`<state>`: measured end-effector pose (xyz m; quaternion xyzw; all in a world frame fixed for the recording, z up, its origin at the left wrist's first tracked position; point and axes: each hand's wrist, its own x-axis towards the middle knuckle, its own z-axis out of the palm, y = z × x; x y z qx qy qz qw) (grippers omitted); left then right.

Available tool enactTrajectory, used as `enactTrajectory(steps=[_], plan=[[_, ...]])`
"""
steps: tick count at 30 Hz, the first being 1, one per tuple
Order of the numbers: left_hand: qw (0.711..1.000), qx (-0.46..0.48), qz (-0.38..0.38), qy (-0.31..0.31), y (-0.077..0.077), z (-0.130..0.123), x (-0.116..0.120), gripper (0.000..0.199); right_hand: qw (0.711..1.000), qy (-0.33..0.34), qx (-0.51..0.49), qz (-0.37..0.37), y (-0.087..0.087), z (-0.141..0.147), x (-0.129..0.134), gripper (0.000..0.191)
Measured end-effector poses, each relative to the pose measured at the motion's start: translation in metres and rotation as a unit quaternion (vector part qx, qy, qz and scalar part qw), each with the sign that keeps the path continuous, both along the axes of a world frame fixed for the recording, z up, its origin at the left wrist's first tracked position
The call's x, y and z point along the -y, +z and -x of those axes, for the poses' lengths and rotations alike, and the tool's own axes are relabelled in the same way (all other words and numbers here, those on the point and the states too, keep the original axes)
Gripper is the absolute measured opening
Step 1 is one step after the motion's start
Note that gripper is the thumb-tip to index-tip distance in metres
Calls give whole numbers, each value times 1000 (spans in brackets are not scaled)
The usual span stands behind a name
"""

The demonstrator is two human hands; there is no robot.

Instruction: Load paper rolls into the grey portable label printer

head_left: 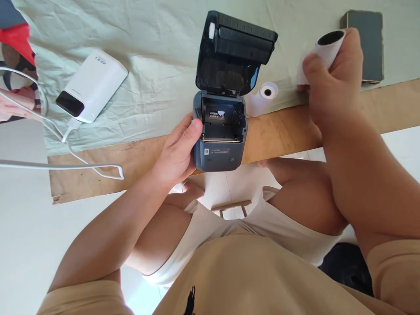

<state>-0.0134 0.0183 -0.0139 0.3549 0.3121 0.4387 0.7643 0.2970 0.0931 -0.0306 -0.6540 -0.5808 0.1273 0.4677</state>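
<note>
My left hand [179,153] is closed around the left side of a dark portable label printer [219,159], with the thumb on its edge. The printer's black lid [236,48] is tilted up and back, so the paper bay [220,124] with a small sticker inside is exposed. Over to the right, my right hand [341,70] grips a white paper roll [328,52], whose dark hollow end faces up; the fingers behind it are partly hidden. Just right of the printer, a second white paper roll [259,103] lies on the cloth.
A pale green cloth [154,87] covers the table, with a bare wooden edge [282,131] in front. To the left lies a white power bank [92,85] with a white cable [78,166] plugged in. A dark grey box [370,48] sits beyond my right hand. Another person's hand [19,103] shows at far left.
</note>
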Motion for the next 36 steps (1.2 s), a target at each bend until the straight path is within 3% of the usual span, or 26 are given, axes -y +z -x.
enactTrajectory(steps=[3,7,10,13,15,17,22,27,31,34,36], plan=[[1000,-11,1,0,0,0,-1,34,995,3,98,-14,3,1,5,16],[999,-39,5,14,2,-1,0,36,982,2,186,20,5,-3,3,24],[999,-32,5,18,2,-2,0,31,974,9,224,28,11,-1,11,46],[1000,-20,1,12,3,-2,0,26,968,30,248,-25,26,12,32,58],[1000,-27,0,10,3,-2,1,26,958,91,250,-106,33,25,47,48],[999,-39,1,11,4,-2,1,30,943,165,259,-124,33,39,57,53],[999,-39,0,21,4,-3,1,39,917,246,310,-46,16,56,57,64],[999,-30,0,18,2,-3,1,38,935,214,276,-68,8,53,52,58],[999,-40,8,17,4,-3,2,38,969,171,181,4,5,52,50,61],[997,-67,16,21,9,-5,3,35,968,197,151,24,6,51,53,64],[997,-78,16,23,12,-6,4,36,962,225,154,27,9,51,56,57]])
